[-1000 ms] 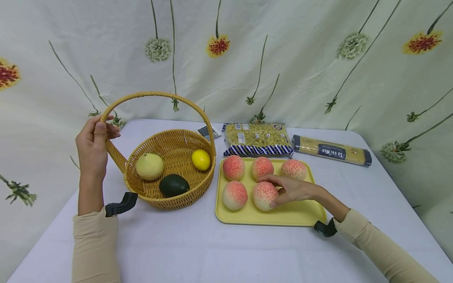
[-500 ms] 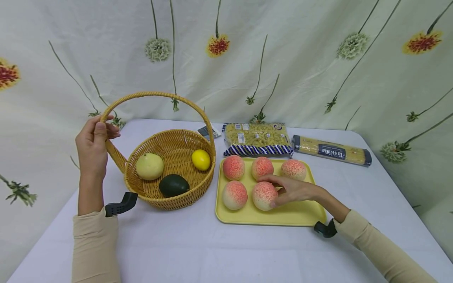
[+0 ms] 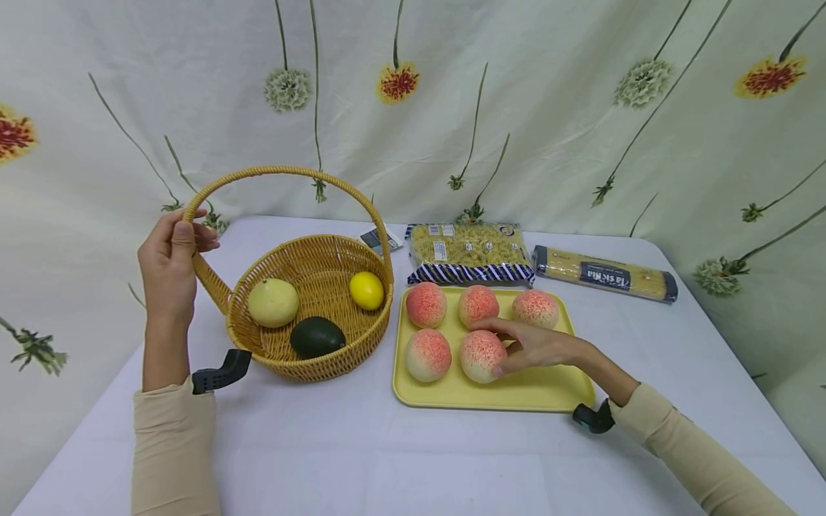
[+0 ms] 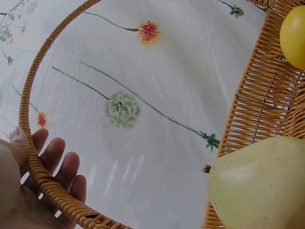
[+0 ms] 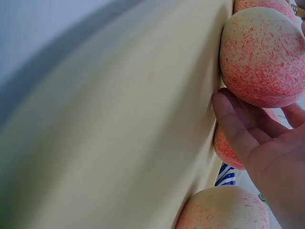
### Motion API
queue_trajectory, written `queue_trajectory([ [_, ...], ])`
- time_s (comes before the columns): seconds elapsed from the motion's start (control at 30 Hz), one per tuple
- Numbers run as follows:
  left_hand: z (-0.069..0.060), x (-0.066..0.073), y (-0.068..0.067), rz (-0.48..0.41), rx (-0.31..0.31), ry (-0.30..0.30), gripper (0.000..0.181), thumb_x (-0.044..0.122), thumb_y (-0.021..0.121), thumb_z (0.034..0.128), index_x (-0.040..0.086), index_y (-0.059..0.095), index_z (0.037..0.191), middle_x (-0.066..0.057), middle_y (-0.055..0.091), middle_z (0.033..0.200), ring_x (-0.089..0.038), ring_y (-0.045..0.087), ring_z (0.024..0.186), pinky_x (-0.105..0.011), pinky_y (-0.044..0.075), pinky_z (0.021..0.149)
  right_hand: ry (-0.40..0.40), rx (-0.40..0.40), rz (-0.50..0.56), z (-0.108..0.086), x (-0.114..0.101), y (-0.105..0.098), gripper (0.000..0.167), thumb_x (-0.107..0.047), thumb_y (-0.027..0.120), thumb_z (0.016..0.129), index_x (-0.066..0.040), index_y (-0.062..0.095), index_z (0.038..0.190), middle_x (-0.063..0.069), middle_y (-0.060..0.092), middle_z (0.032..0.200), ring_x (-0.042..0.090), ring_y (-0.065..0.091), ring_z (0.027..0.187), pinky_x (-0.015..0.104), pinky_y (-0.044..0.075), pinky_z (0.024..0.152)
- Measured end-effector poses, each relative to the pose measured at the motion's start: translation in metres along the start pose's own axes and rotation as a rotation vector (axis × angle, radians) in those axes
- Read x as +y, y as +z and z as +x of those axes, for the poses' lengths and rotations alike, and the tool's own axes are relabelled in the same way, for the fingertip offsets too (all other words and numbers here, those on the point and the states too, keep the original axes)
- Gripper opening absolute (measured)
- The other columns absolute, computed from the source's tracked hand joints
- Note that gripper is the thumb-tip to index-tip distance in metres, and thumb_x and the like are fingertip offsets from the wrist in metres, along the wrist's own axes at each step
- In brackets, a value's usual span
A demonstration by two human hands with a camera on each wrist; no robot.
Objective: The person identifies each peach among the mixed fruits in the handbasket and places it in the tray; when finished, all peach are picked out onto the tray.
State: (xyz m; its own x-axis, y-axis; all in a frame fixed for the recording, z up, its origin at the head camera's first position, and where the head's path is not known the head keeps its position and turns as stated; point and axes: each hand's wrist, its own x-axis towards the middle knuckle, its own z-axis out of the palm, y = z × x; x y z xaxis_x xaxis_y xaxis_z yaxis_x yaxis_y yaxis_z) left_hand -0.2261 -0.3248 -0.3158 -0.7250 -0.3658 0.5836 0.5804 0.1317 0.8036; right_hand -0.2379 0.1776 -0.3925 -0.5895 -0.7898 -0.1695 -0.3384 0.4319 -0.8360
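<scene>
My left hand (image 3: pixel 169 261) holds the left side of the wicker basket's arched handle (image 3: pixel 284 171). In the left wrist view, the thumb lies over the handle (image 4: pixel 25 105) and the fingers curl loosely behind it. Inside the basket (image 3: pixel 308 370) lie a pale yellow-green pear (image 3: pixel 274 303), a yellow lemon (image 3: pixel 366 291) and a dark green avocado (image 3: pixel 317 337). My right hand (image 3: pixel 538 345) grips a speckled peach (image 3: pixel 482 356) from its right side, thumb in front and fingers behind. That peach (image 5: pixel 264 57) sits on the yellow tray (image 3: pixel 490 400), in its front row.
Several other peaches share the tray, such as a front-left peach (image 3: pixel 429 355) and a back-right one (image 3: pixel 535 309). Behind it lie a bag of pasta (image 3: pixel 470 252) and a packet of spaghetti (image 3: pixel 605 274). A small card (image 3: pixel 381 240) is behind the basket.
</scene>
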Motion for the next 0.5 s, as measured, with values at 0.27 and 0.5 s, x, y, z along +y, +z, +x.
queue_trajectory([
  [0.27, 0.0021, -0.001, 0.0002, -0.036, 0.001, 0.005, 0.029, 0.016, 0.054, 0.0963, -0.004, 0.063, 0.115, -0.007, 0.062, 0.083, -0.015, 0.061, 0.076, -0.015, 0.054, 0.074, -0.012, 0.003, 0.039, -0.0044, -0.0002, -0.0014, 0.071, -0.019, 0.07, 0.087, -0.008, 0.033, 0.147, 0.01, 0.038, 0.145, 0.028, 0.047, 0.126, 0.037, 0.047, 0.1],
  [0.5, 0.003, 0.003, -0.0019, -0.07, 0.026, 0.007, 0.026, 0.015, 0.055, 0.0977, -0.006, 0.065, 0.111, -0.009, 0.064, 0.083, -0.017, 0.062, 0.078, -0.02, 0.052, 0.075, -0.032, 0.043, 0.034, -0.0079, -0.0055, -0.0063, 0.06, -0.019, 0.063, 0.093, -0.006, 0.036, 0.146, 0.015, 0.042, 0.144, 0.033, 0.047, 0.127, 0.041, 0.046, 0.101],
])
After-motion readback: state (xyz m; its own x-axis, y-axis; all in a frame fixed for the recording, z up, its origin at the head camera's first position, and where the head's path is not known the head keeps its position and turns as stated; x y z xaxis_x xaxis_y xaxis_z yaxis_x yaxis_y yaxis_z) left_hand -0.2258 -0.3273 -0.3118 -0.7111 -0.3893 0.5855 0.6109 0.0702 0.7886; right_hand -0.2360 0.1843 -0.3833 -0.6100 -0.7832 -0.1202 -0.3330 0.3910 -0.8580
